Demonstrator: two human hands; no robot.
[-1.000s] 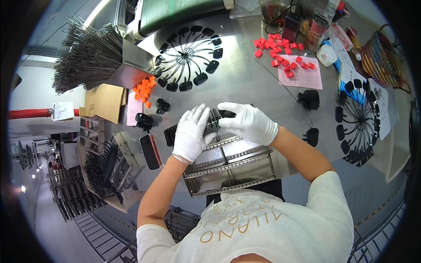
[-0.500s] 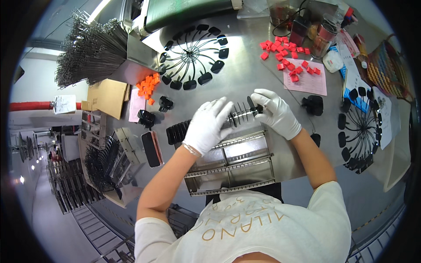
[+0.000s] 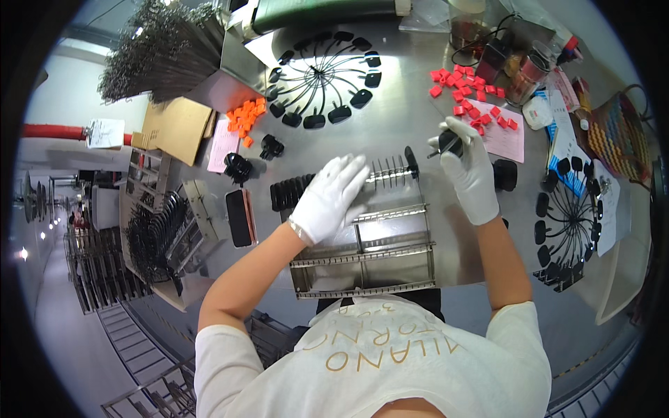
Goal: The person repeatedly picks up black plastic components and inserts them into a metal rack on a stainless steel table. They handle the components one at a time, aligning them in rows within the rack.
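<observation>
A slotted metal rack (image 3: 391,251) lies on the steel table in front of me. Along its far rail, a row of black paddle-headed pieces (image 3: 284,194) stands packed at the left. Another black paddle-headed piece (image 3: 412,161) stands at the right end, with several thin prongs between. My left hand (image 3: 326,200), white-gloved, rests over the far rail with fingers stretched out; what lies under the palm is hidden. To the right of the rack, my gloved right hand (image 3: 472,177) is raised, pinching a small black paddle-headed piece (image 3: 451,144) between thumb and fingers.
Orange clips (image 3: 244,117) lie far left, red clips (image 3: 465,85) far right on pink paper. Black-headed parts form a ring (image 3: 320,73) at the back and another (image 3: 573,217) at right. A phone (image 3: 240,218) lies left of the rack. Bundled wire hooks (image 3: 164,52) fill a metal holder.
My right hand has left the rack's right end and moved right, now holding a black paddle-headed piece. A similar piece stays at that end. My left hand stays over the rail.
</observation>
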